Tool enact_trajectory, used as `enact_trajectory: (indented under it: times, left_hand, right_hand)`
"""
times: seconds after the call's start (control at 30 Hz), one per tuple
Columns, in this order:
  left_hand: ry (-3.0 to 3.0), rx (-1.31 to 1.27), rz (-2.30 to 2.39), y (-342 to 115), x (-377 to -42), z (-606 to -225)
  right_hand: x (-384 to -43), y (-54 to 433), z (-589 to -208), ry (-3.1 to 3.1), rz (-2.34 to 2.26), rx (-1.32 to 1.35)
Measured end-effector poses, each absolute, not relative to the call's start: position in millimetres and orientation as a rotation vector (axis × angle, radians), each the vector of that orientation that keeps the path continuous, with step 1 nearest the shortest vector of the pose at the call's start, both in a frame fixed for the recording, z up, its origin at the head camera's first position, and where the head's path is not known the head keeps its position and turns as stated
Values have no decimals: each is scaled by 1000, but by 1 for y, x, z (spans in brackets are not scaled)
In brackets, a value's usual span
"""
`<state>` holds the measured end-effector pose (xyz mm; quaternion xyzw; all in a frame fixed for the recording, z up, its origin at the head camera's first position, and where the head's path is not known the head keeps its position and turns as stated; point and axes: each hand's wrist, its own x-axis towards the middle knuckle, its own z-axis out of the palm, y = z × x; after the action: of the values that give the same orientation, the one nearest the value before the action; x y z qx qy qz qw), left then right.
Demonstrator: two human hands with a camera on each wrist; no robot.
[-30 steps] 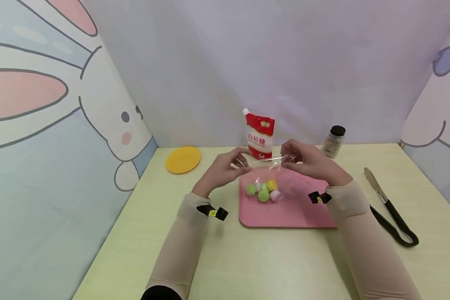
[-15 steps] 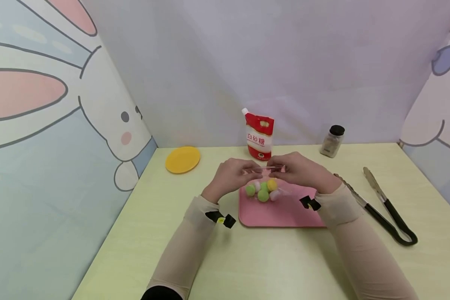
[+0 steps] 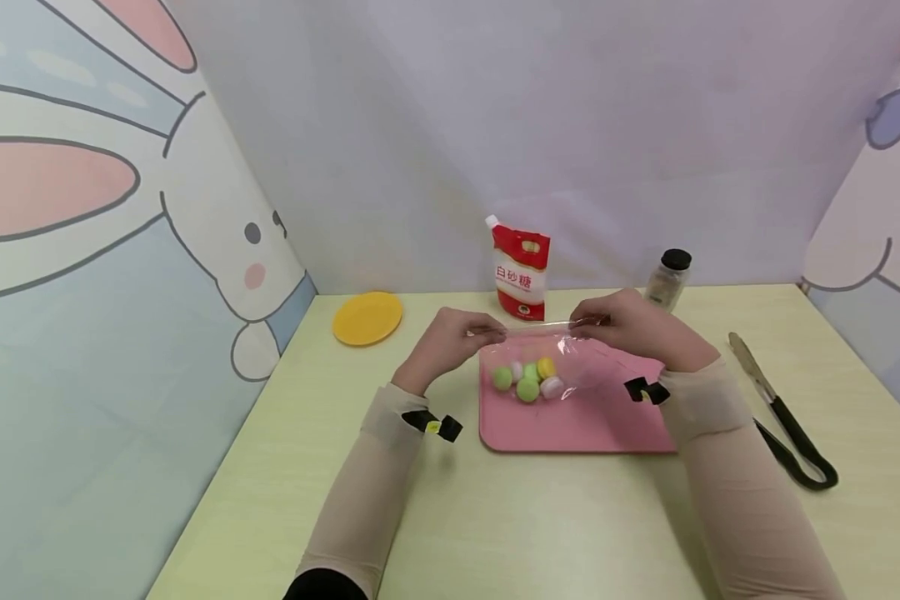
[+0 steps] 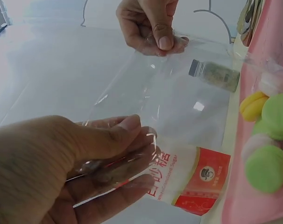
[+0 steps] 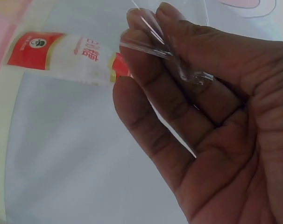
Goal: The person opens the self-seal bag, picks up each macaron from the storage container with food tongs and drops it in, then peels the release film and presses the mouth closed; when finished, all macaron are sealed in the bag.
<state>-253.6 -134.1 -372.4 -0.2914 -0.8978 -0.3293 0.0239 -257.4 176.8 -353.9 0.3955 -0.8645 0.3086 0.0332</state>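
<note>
My left hand (image 3: pixel 450 337) pinches one corner of a clear plastic bag (image 3: pixel 536 346) between thumb and fingers. At the opposite corner, my right hand (image 3: pixel 637 329) grips the film, which bunches between thumb and fingers in the right wrist view (image 5: pixel 197 107). The bag's top edge stretches between the hands. Green, yellow and pale pink macarons (image 3: pixel 527 389) lie together below, at the left of a pink tray (image 3: pixel 600 429). The transparent film passes over that area; whether they are inside it, I cannot tell.
Behind the tray stands a red and white sugar pouch (image 3: pixel 521 275). A jar with a black lid (image 3: pixel 667 279) is at the back right. Black-handled tongs (image 3: pixel 798 442) lie on the right, partly hidden by my sleeve. A yellow plate (image 3: pixel 367 318) sits back left.
Half a second ago my hands had come close together over the macarons. Now they have moved apart again, spreading the bag's edge. The macarons have stayed in place.
</note>
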Motion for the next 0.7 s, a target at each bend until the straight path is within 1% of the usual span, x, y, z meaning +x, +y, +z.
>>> enact_trajectory:
  times: [0.17,0.33,0.53,0.7]
  left_hand:
    - [-2791,-870,-1119,-144,-257,-370]
    - [-2805,-926,-1282,-150,-254,-364]
    - [-2752,-1008,-1324,-156,-247,-353]
    - [-2693,-998,-1398,-174,-238,-336]
  right_hand:
    - [-256,189,-349,-2618,927,1201]
    - [-250,193,-341,-2569,984,1260]
    - [-243,190,-333,-2476,1047,1314]
    - [-237,178,-327,-2372,1108,1378]
